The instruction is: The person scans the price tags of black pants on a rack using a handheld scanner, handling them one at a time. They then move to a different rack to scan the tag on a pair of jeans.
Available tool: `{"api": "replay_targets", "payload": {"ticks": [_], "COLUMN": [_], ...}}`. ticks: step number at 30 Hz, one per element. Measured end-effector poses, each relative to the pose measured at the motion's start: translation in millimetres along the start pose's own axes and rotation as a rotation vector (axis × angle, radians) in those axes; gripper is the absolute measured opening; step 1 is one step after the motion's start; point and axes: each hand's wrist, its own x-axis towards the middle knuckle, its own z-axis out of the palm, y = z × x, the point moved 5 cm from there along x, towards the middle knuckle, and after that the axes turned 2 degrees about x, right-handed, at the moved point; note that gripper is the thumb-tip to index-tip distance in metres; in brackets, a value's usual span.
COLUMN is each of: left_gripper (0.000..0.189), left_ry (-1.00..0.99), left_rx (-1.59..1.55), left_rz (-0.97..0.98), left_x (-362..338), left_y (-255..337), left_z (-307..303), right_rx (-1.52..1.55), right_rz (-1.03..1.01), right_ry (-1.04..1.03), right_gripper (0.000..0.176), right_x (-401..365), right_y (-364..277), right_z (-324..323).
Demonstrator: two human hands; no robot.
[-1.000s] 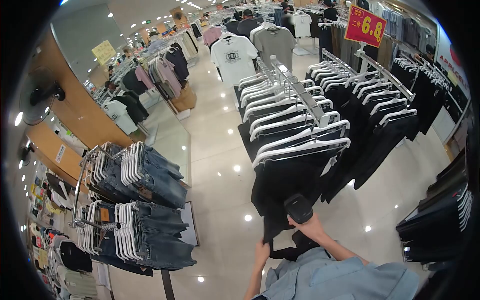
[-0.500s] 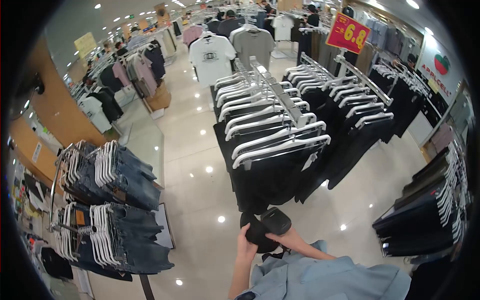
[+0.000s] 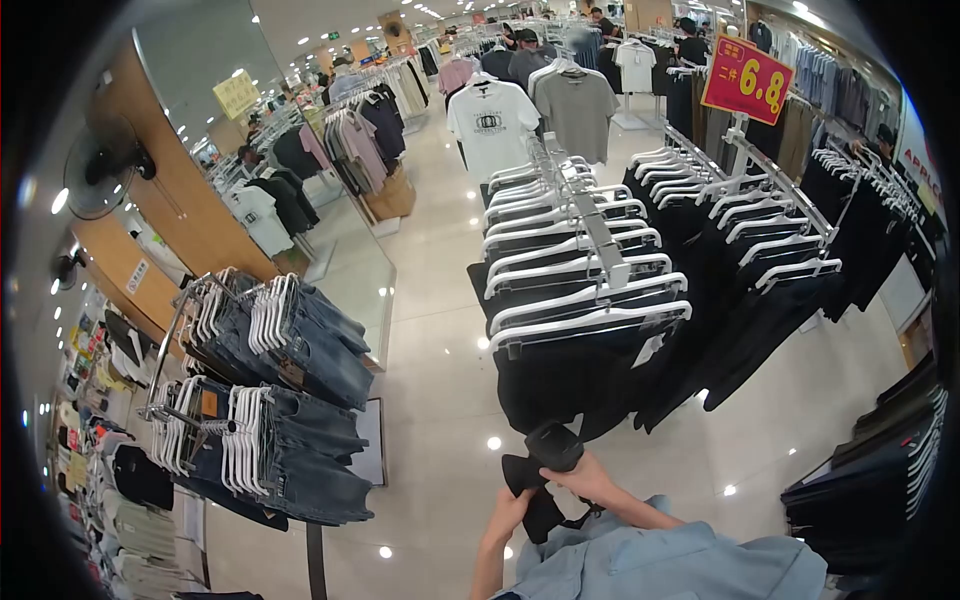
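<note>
My right hand (image 3: 590, 482) grips a black handheld scanner (image 3: 555, 446) at the bottom centre of the view, its head pointing up toward the rack. My left hand (image 3: 510, 512) pinches the bunched lower end of a black garment (image 3: 532, 490) just below and left of the scanner. That garment hangs from the nearest white hanger (image 3: 590, 322) on the black clothing rack (image 3: 600, 230) directly in front of me. My light blue sleeves fill the bottom edge.
A rack of blue jeans on white hangers (image 3: 285, 400) stands to the left. More black garments hang on racks at right (image 3: 790, 230) and far right (image 3: 880, 490). A red price sign (image 3: 747, 80) tops the right rack. A glossy tiled aisle (image 3: 440, 330) runs between them.
My hands have stayed together at the garment's hem; the left hand shifted lower on the bunched fabric and the scanner tipped upward. The head view swung slightly.
</note>
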Motion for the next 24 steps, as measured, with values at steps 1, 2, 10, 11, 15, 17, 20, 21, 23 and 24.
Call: {"api": "replay_targets", "payload": {"ticks": [1,2,10,11,15,17,20,21,23,24], "left_gripper": [0.02,0.024,0.034,0.034,0.029,0.031,0.036,0.038,0.039,0.041], "left_ry": [0.088,0.124,0.291,0.294,0.324,0.414,0.38,0.355,0.388,0.41], "left_rx": [-0.042,-0.171,-0.1,-0.097,-0.244,-0.082,-0.118,-0.138,-0.047,0.053], "left_rz": [-0.014,0.04,0.007,0.01,-0.09,-0.105,-0.087,-0.081,-0.036,0.013], "left_x": [4,7,29,32,36,38,30,27,25,24], "left_y": [-4,-6,-1,-2,-5,-16,-20,-20,-24,-17], "left_z": [1,9,71,83,128,140,174,186,203,211], "right_rx": [-0.159,-0.111,-0.152,-0.15,-0.079,-0.081,-0.115,-0.103,-0.097,-0.049], "right_rz": [0.032,-0.266,-0.09,-0.095,-0.159,-0.17,-0.275,-0.229,-0.182,-0.233], "right_ry": [0.002,0.029,-0.253,-0.255,-0.261,-0.286,-0.203,-0.241,-0.287,-0.231], "right_gripper": [0.036,0.051,0.068,0.068,0.061,0.059,0.045,0.047,0.049,0.043], "right_x": [-4,14,-33,-34,-28,-26,-28,-28,-30,-31], "right_y": [-2,32,28,33,53,61,71,76,84,82], "right_z": [-10,-13,-68,-77,-116,-130,-153,-159,-169,-177]}}
